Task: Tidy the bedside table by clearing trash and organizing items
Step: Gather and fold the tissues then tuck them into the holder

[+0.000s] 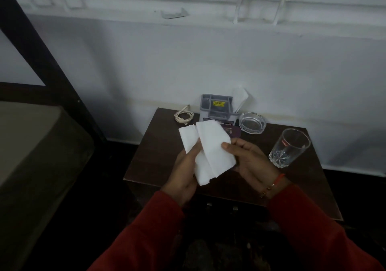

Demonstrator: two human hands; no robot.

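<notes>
Tissue (206, 151), white and partly folded, sits between my two hands above the middle of the dark bedside table (158, 160). My left hand (183, 174) cradles it from underneath, fingers curled up behind the sheet, and my right hand (248, 162) pinches its right edge between thumb and fingertips. I wear red sleeves, and an orange thread and a thin bracelet circle my right wrist.

Behind the tissue, at the back of the table against the white wall, stands a grey plastic organizer (216, 105) with a yellow sticker on it; a second white tissue (241, 99) pokes up from its right side. A purple card (230, 131) lies flat just in front of the organizer, partly hidden by the sheet I hold. To the organizer's left lies a coiled pale cable (183, 116) near the back left corner. To its right rests a clear glass ashtray (252, 123), and further right, well apart from my hands, an empty drinking glass (289, 147) stands upright near the table's right side. A bed's edge fills the left of the view.
</notes>
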